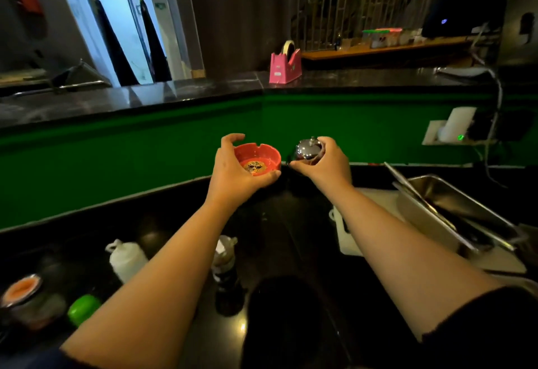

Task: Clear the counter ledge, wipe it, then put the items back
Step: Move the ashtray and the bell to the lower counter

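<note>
Nearest the camera, along the near left edge of the dark lower counter (279,252), stand a green-capped bottle (83,309), an orange-lidded jar (21,291), a white squeeze bottle (125,258) and a dark bottle with a pale cap (226,267); both forearms reach out over them.

The left hand (233,171) cups a red ashtray (257,159), thumb under its near rim and fingers curled round the far side, so the dish stays level. The right hand (329,162) grips a chrome call bell (308,150) by its dome, fingers clamped round the right side with the button upward. Both objects hang in the air just beside each other, above the far edge of the lower counter and in front of the green wall (131,150). I judge they are either coming off the ledge or heading back to it; the picture alone cannot settle which.

The black ledge (145,98) runs along the top of the green wall. A pink tape dispenser (286,63) sits at its bend, leaving long bare stretches to either side.

On the right side of the lower counter, a steel tray (454,208) lies on a white board (366,223), crowding that edge. The open dark middle seems the easiest room for setting things down.
</note>
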Available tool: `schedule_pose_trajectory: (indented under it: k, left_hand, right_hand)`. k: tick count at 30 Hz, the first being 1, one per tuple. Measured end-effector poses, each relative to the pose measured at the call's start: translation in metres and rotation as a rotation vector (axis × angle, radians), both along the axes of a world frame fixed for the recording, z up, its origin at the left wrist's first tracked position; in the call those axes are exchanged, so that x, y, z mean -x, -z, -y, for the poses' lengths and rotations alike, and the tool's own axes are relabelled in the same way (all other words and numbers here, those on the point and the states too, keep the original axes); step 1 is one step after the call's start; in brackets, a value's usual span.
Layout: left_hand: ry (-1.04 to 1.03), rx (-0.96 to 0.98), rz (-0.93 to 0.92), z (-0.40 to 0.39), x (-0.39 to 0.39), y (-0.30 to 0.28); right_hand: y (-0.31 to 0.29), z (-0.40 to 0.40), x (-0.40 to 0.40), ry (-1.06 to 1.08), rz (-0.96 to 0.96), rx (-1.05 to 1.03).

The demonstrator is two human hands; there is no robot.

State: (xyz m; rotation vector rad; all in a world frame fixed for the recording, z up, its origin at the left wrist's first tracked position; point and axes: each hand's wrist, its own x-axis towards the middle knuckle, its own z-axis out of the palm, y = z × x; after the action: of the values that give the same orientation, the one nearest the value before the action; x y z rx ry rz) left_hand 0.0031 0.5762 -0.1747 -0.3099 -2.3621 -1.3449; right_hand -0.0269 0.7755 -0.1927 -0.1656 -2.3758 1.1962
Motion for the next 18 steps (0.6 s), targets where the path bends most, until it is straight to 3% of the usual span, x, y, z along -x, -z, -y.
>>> schedule_pose_trajectory:
  k: [18]
  left_hand:
    - [-0.221,-0.057,0.163,0.073,-0.211,0.138]
  right_hand:
    - [0.138,0.077,-0.170,-0.305,0.226,-0.004]
